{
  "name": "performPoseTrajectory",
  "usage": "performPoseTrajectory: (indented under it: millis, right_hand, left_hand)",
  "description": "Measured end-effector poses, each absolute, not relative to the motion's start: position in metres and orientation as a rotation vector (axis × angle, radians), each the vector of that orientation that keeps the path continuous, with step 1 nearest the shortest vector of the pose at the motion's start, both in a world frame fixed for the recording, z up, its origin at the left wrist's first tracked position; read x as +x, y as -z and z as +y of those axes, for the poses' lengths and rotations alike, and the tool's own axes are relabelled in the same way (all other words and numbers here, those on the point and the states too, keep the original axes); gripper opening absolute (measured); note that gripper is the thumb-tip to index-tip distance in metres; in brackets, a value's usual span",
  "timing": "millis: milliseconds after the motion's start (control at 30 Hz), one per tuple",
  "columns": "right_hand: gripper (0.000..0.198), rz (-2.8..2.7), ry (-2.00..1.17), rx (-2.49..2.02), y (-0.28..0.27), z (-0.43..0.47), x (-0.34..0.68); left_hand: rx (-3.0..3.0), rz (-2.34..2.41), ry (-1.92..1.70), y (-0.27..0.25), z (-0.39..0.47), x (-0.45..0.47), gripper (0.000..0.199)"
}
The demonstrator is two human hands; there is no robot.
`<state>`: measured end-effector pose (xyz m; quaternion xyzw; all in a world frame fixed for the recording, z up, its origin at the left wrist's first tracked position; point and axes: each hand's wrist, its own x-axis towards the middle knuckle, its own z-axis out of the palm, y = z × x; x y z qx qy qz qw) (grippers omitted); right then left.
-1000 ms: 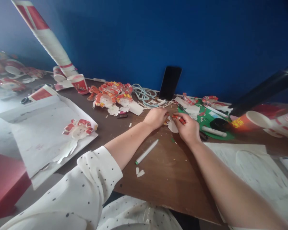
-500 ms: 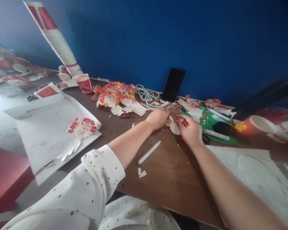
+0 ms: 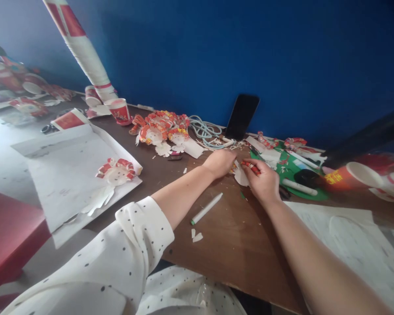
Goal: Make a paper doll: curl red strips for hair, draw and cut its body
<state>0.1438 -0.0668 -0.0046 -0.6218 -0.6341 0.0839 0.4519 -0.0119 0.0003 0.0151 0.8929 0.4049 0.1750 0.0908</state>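
Between my two hands is a small paper-cup cut-out, white in the middle with red and yellow curled strips. My right hand pinches its right side, with a red strip showing between the fingers. My left hand is closed at its left edge; its fingertips are mostly hidden behind the hand. Below them on the brown table lie a white marker with a green end and a few white paper scraps. Similar red and white cut-outs are piled to the left.
A black phone leans on the blue wall behind a light-blue cord. On the right are a green mat, an orange cup and a paper sheet. White sheets carry another cut-out on the left.
The whole view has shifted slightly, so things appear a little further right. Both hands stay at the cut-out with nearly the same hold.
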Motion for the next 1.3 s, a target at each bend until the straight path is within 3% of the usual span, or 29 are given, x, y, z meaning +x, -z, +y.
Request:
performPoseTrajectory:
  millis: [233, 1300]
  right_hand:
    - [0.027, -1.588, -0.182, -1.515, 0.008, -0.066, 0.146]
    - [0.026, -1.615, -0.120, -1.507, 0.010, -0.067, 0.145]
  left_hand:
    - [2.453, 1.243, -0.593, -0.016, 0.002, -0.013, 0.024]
    - [2.559, 1.333, -0.474, -0.024, -0.006, -0.009, 0.030]
